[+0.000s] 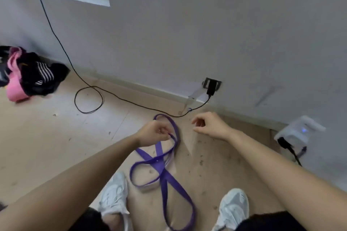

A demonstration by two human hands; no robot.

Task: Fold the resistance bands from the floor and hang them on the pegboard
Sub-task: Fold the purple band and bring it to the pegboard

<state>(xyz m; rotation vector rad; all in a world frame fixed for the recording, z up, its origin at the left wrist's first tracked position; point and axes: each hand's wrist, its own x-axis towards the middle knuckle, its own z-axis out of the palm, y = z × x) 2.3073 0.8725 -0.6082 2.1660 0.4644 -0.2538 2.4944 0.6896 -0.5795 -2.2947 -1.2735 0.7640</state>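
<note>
On the floor [56, 146] between the white shoes [114, 199], the purple resistance band [159, 164] lies in a twisted figure-eight. It runs from 12 o'clock near the wall down to 6 o'clock at the frame bottom. Left hand [154, 134] has its fingers curled in and pinches the strap on the 9 o'clock side of the top loop. Right hand [210, 125] is at 3 o'clock of that loop, apart from the band, fingers loosely curled, holding nothing.

Step looks like gathering the band for the fold, barely begun, since most of the strap is on the floor.

To do it well:
- The right hand should probably take the opposite side of the top loop, and both hands lift so the crossings in the middle drop out.
- Untwist first, because a fold over a twist will likely sit bulky and slip off a peg.
- Then bring the 6 o'clock end up to the pinched end, with the strap flat and edges matched.

Risks:
- The black cable [88, 99] passes just at 12 o'clock of the top loop and could snag on the lift.
- The lower loop lies near both shoes, so a foot on it would stall the pull.

Pegboard not in view.
</note>
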